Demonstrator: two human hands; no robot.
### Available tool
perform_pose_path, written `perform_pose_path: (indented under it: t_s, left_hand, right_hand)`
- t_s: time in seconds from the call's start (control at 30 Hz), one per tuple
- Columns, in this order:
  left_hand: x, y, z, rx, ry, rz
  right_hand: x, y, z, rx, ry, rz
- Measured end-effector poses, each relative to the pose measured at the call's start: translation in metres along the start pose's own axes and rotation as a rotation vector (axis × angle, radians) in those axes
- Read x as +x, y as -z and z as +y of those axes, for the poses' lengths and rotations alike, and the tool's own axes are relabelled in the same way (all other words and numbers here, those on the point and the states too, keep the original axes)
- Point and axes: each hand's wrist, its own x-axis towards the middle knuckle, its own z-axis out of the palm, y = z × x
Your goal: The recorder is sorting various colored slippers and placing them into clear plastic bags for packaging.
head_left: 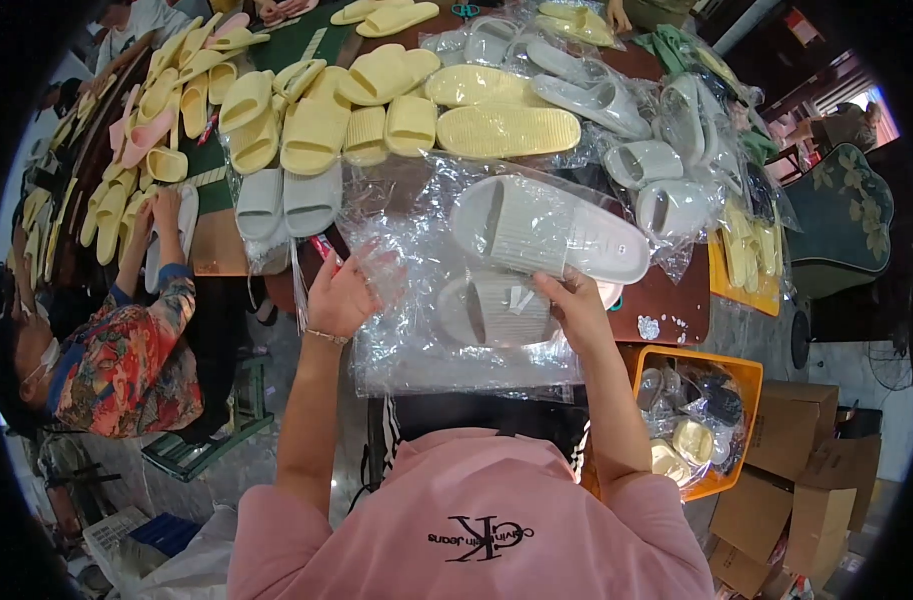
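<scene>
Right hand gripping grey slippers, perhaps just one of the pair.
They lie at its nine and eleven o'clock; the left hand, fingers loosely spread, meets clear plastic.

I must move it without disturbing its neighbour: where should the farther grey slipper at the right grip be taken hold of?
Probably best: take the farther grey slipper by its smooth, rounded right end, coming from the right, thumb on top. That end juts past the nearer grey slipper, while its near side is crowded by that neighbour and the right grip.
</scene>
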Motion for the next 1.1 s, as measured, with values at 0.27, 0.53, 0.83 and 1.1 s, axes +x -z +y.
perform_pose_path:
  t_s: [0.27,0.53,0.83,1.1]
  left_hand:
    - [0.015,0.021,-0.033,0.533,0.037,0.415]
    - [0.011,0.016,-0.045,0.379,-0.102,0.433]
    - [0.002,0.045,-0.059,0.41,-0.363,0.363]
    - [-0.007,0.066,-0.034,0.579,-0.489,0.72]
  right_hand:
    - [-0.004,0.005,0.016,0.147,0.072,0.138]
    - [-0.009,0.021,0.024,0.319,0.104,0.245]
    - [-0.01,0.019,0.022,0.377,0.164,0.371]
    - [-0.028,0.055,0.015,0.347,0.214,0.463]
